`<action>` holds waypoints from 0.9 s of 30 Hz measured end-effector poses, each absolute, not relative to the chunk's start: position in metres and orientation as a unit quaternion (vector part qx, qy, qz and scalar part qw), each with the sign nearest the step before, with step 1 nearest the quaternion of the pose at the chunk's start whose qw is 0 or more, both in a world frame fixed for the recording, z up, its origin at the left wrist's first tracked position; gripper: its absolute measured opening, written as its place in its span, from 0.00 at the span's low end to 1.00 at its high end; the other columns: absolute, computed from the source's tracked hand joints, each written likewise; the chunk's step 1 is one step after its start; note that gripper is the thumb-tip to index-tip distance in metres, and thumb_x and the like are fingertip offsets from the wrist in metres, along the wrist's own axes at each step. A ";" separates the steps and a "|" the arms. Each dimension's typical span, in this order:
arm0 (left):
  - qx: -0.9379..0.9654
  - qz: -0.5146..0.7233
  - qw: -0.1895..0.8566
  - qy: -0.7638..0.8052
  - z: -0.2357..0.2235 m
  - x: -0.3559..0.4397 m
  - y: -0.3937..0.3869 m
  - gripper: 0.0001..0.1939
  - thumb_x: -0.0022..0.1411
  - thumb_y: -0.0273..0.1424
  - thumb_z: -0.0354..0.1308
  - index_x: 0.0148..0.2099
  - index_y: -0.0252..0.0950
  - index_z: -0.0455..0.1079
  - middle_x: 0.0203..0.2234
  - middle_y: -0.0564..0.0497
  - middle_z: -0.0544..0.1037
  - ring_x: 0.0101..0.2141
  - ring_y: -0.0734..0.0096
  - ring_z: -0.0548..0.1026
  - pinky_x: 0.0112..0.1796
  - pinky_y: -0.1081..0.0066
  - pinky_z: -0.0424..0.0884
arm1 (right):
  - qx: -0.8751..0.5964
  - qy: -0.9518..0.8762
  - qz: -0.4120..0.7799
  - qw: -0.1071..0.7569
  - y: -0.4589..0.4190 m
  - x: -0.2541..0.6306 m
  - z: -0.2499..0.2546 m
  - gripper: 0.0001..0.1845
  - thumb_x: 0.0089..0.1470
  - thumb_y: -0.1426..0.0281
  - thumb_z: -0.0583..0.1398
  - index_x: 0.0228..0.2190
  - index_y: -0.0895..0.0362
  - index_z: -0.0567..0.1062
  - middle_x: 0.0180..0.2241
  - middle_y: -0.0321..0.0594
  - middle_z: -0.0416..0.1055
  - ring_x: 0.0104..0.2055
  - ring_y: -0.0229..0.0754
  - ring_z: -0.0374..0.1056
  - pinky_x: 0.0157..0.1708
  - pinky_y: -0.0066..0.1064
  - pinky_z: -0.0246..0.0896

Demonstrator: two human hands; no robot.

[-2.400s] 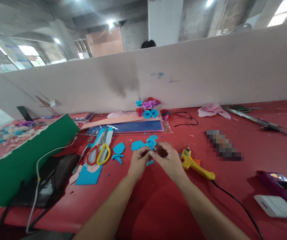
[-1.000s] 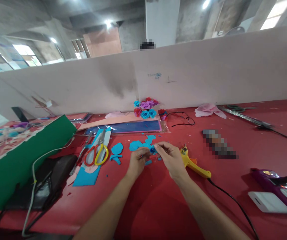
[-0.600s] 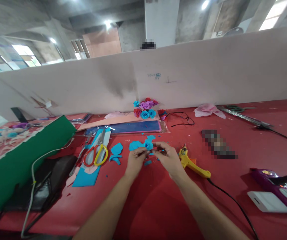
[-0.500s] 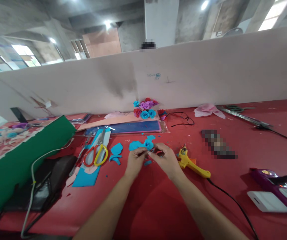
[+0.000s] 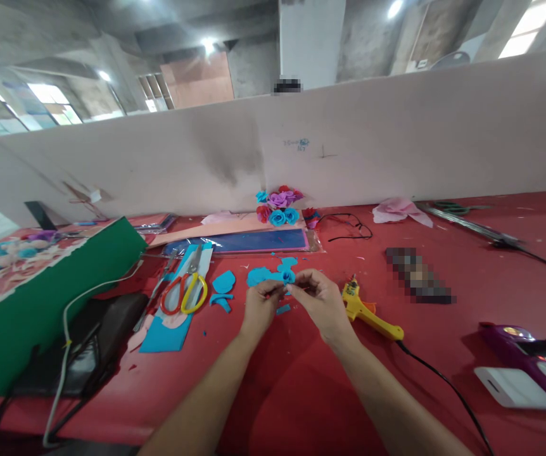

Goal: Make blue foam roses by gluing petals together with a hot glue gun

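Between my fingertips, above the red table, is a small blue paper rose [image 5: 287, 277]. My left hand [image 5: 264, 305] pinches its base from the left. From the right, my right hand [image 5: 319, 303] is closed on the same rose, thumb and finger at its lower edge; the fingers hide its underside. Blue petal pieces [image 5: 258, 276] lie just behind the hands. Another blue petal [image 5: 224, 282] and curled blue scraps [image 5: 221, 302] rest to the left. A yellow glue gun [image 5: 367, 312] lies right of my right hand.
Scissors [image 5: 194, 292] with red and yellow handles lie on blue paper [image 5: 166, 335] at left. Finished paper roses [image 5: 280, 202] stand at the back. A green board [image 5: 64, 297] and black bag [image 5: 87, 342] are far left; a purple power strip [image 5: 534, 358] is at right.
Both hands keep the rose at nearly the same spot. It has been turned and tilted between the fingers, and the right hand's fingers have shifted on it. The view has swayed slightly.
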State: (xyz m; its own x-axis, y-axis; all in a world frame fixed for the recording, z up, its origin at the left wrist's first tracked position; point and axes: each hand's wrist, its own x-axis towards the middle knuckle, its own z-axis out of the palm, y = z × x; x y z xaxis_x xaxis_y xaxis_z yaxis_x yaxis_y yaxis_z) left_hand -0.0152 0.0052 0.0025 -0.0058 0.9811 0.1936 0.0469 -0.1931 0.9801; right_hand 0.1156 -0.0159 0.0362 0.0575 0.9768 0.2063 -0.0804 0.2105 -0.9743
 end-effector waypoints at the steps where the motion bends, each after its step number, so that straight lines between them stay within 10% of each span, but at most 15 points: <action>1: 0.555 0.537 0.432 0.466 0.002 -0.015 0.005 0.05 0.50 0.30 0.60 0.25 0.36 0.75 0.20 0.52 0.73 0.25 0.73 0.67 0.29 0.73 0.63 | -0.430 -0.512 0.458 0.586 -0.016 0.116 0.036 0.06 0.43 0.68 0.63 0.26 0.55 0.71 0.25 0.34 0.70 0.28 0.36 0.66 0.29 0.28 0.63; 27: 0.591 0.550 0.379 0.452 0.004 -0.017 0.002 0.07 0.52 0.26 0.56 0.26 0.35 0.74 0.22 0.52 0.75 0.28 0.71 0.71 0.32 0.72 0.67 | -0.486 -0.605 0.320 0.544 -0.011 0.117 0.026 0.11 0.48 0.62 0.62 0.24 0.56 0.77 0.28 0.39 0.70 0.29 0.39 0.65 0.28 0.30 0.60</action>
